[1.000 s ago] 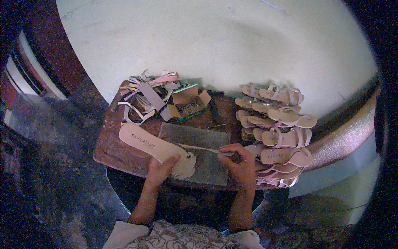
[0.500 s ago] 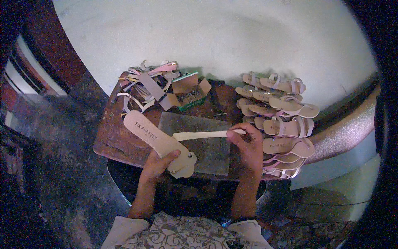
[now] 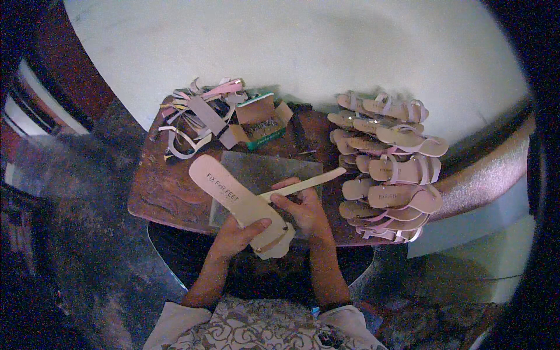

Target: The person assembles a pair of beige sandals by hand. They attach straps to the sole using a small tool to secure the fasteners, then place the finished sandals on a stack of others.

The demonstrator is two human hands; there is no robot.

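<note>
A beige sandal sole [image 3: 224,189] with dark print near its heel is tilted across the front of the table. My left hand [image 3: 236,234] grips it by the edge, the thumb lying on top near the toe end. Two small metal fittings show close to its toe end. A pale cream strap [image 3: 318,179] runs off to the right from beside the sole, its free end sticking out past my fingers. My right hand [image 3: 302,207] pinches that strap close to the sole. Where the strap meets the sole is hidden by my right hand and the sole.
A worn brown table [image 3: 169,192] bears a grey flat slab [image 3: 291,166]. At its back left lie a heap of loose straps [image 3: 195,111] and an opened green-and-brown box [image 3: 262,125] with small dark pieces. Stacked sandals [image 3: 402,169] line the right side, before a rolled glittery sheet [image 3: 484,181].
My right hand has slid left along the strap, from its free end to near the sole. The sole has shifted slightly right in my left hand.
</note>
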